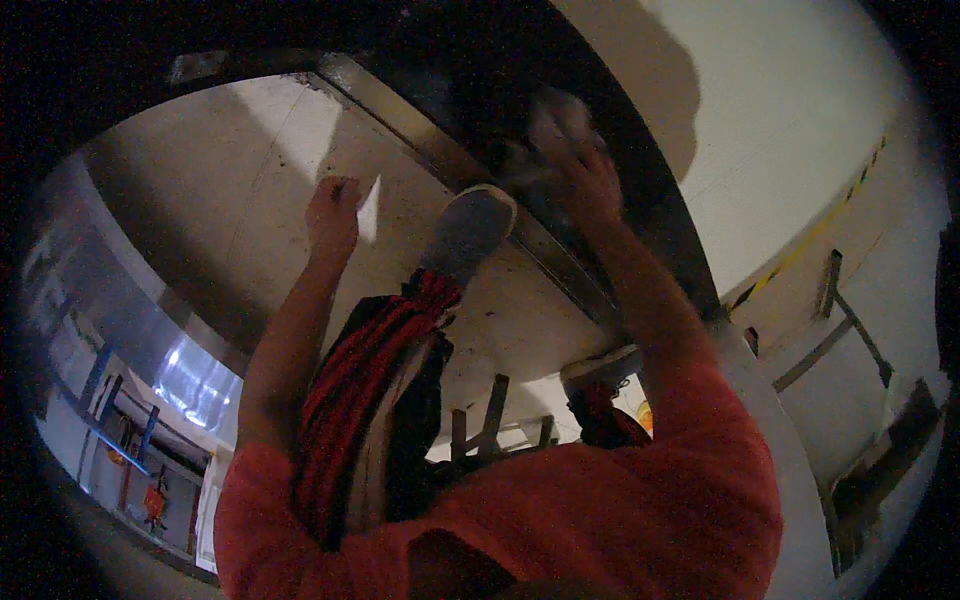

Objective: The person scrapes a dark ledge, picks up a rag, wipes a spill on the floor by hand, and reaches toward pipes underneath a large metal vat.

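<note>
My left hand [334, 210] is closed like a fist over a dusty beige surface. A white pointed piece [369, 214], perhaps paper or cloth, sticks out beside its fingers. Further right, my right hand [596, 184] reaches over a dark, shadowed surface [457, 75]. Under its fingers is a blurred pale wad [559, 120], which looks like a cloth. A metal channel [412, 127] runs diagonally between the two hands. My grey shoe [469, 225] is beside this channel, its toe overlapping it in view.
My other shoe [600, 367] is lower right. Black-and-yellow striped tape [780, 274] marks the floor at right, near a metal frame [832, 322]. Shiny sheet metal [199, 382] curves along the left, with blue framing [120, 442] beyond. Dark legs of a stand [491, 416] show below.
</note>
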Demonstrator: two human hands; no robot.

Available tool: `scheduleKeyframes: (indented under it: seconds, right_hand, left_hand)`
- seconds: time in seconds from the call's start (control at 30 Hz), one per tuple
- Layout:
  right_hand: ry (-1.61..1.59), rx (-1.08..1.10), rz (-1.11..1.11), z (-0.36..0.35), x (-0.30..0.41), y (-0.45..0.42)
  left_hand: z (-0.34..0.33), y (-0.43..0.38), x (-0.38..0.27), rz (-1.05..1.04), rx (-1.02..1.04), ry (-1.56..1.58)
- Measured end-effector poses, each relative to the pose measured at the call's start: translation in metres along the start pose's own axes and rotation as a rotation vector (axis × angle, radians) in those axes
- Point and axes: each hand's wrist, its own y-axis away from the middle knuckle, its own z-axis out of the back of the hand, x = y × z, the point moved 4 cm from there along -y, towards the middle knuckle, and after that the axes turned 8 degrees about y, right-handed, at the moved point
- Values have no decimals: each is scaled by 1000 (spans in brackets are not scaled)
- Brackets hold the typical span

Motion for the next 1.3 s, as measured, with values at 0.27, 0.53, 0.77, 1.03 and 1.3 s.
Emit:
scheduleKeyframes:
  seconds: [0.27,0.53,0.77,1.03,1.3]
  right_hand:
    - [100,255,-593,-12,-152,225]
    - [-544,-128,-537,79,-59,-51]
    - [460,-124,103,29,-16,-244]
    - [159,41,120,5,5,-47]
    - [-137,153,-123,14,-42,101]
  left_hand:
    - [-3,36,-1,145,130,222]
    - [22,33,77,195,43,106]
    - [29,26,62,91,90,216]
    - [29,31,64,135,40,277]
    - [22,33,57,209,73,210]
